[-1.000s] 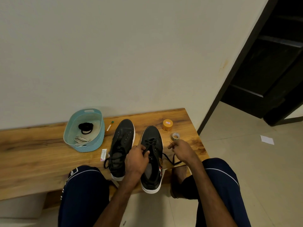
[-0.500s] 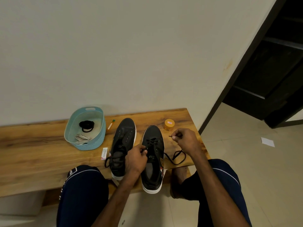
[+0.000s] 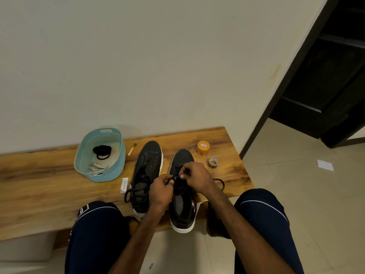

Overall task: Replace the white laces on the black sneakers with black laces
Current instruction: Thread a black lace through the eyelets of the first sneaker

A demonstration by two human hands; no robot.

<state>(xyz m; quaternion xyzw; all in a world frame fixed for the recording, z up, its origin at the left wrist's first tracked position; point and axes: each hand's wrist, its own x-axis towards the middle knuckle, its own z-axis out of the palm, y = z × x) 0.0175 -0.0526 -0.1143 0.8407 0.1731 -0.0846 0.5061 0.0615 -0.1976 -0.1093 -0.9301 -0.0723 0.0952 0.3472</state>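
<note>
Both left hand (image 3: 161,191) and right hand (image 3: 197,177) pinch black lace (image 3: 176,177) | wooden bench (image 3: 49,184) | wall (image 3: 138,66) | tiled floor (image 3: 296,194)

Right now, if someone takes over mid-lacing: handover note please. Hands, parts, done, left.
Left hand: grip pinching the black lace over the right sneaker.
Right hand: pinching the same lace near its tip; the slack loops on the bench to the right.
Left sneaker: a black lace lies loose at its tongue, toe-side eyelets bare.
White laces lie in the teal basket.
Done: white laces out of both. Left: finish threading the right sneaker, then lace the left.
</note>
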